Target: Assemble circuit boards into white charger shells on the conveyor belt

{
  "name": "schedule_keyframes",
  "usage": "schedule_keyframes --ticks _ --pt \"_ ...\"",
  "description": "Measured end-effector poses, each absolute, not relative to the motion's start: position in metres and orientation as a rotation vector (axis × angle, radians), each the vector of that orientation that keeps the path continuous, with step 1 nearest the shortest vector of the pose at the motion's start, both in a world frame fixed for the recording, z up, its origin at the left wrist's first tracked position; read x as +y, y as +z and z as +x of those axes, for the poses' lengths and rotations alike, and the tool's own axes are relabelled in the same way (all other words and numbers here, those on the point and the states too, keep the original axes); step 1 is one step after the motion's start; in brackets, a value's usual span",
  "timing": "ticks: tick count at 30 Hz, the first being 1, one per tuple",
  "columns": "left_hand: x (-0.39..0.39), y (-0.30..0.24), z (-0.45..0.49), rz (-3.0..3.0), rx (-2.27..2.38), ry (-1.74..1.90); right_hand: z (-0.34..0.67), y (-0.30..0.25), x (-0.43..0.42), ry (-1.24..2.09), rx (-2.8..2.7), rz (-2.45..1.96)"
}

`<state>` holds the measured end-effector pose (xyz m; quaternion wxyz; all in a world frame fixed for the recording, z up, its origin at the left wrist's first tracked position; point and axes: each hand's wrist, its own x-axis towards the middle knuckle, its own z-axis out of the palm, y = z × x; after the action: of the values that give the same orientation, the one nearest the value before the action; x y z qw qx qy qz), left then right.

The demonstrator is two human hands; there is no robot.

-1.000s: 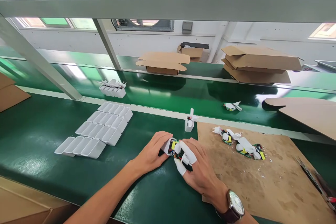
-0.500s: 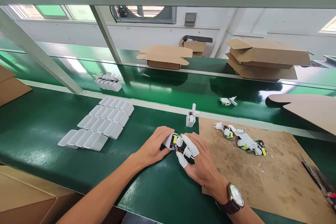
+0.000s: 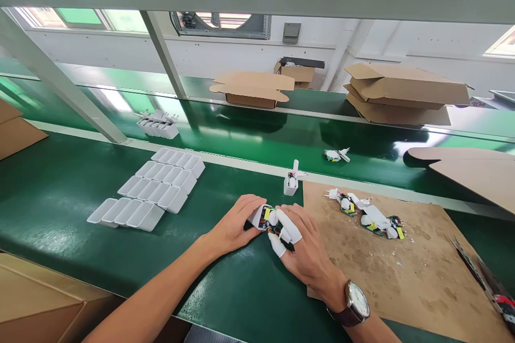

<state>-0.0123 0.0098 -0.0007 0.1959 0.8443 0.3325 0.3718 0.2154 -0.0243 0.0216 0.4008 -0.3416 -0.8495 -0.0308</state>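
Head view is showing both bare hands working together near the front edge of the dark green tabletop (image 3: 225, 289). The left hand (image 3: 235, 225) is curling partly closed around a small white plastic casing (image 3: 254, 218), its palm and fingers hiding much of the casing's outer side. The right hand (image 3: 306, 249) is pinching a green circuit board with yellow and white components (image 3: 273, 218) between thumb and forefinger, both wearing white finger covers (image 3: 288, 226); its remaining fingers are curling behind, and what they are touching is impossible to tell. The board is lying against the casing's open end, but how far it is reaching inside is unclear. A round-faced wristwatch with a dark strap (image 3: 357, 300) is circling the right wrist. Just beyond the hands, a white upright casing (image 3: 290, 186) is standing with white pieces sticking out, its contents mostly hidden. On the stained brown cardboard sheet (image 3: 374, 289), loose circuit boards with white parts (image 3: 380, 221) are overlapping, so counting them is difficult. Rows of open white rectangular casings (image 3: 161, 188) are resting to the left. Slender dark metal tools (image 3: 477, 273) are running out of frame at right, and a tan cardboard box (image 3: 40, 292) is being cut off at lower left.
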Motion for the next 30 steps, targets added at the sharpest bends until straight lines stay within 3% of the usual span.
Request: schedule_keyframes --ticks 21,30 --pt "0.002 -0.002 -0.003 2.230 0.896 0.972 0.226 0.026 -0.019 0.053 -2.172 -0.869" --pt "0.000 -0.007 -0.008 2.115 1.048 0.880 0.294 0.033 0.085 -0.083 -2.067 -1.537"
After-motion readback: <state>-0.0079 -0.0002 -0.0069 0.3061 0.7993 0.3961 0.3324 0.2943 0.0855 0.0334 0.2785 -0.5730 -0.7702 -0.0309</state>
